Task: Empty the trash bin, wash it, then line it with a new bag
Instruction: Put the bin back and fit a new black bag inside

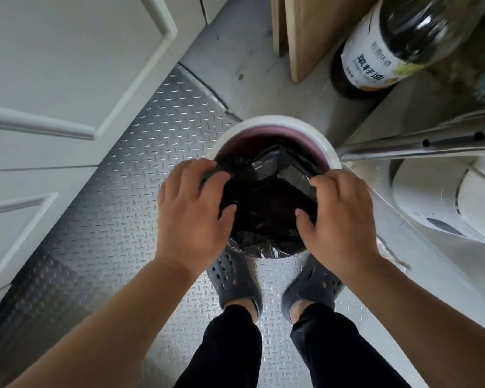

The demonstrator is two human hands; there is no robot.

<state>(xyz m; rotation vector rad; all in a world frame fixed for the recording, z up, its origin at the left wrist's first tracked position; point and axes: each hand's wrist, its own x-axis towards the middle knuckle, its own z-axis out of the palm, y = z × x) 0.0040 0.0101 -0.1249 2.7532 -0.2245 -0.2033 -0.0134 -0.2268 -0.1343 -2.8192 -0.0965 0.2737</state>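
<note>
A round white trash bin (275, 125) with a purple inner rim stands on the floor between my feet and the wall. A black plastic bag (266, 203) lies across its mouth, folded over the near rim and loose at the far side. My left hand (192, 208) grips the bag's left edge over the bin's rim, thumb on the plastic. My right hand (339, 219) holds the bag's right edge, fingers curled over it and thumb pressed on top.
The floor is a steel tread plate (118, 208). A white panelled door (53, 93) stands at the left. A large oil bottle (387, 49) and a wooden board (314, 32) sit behind the bin. A metal shelf rail (420, 142) and a white appliance (443, 200) are at the right.
</note>
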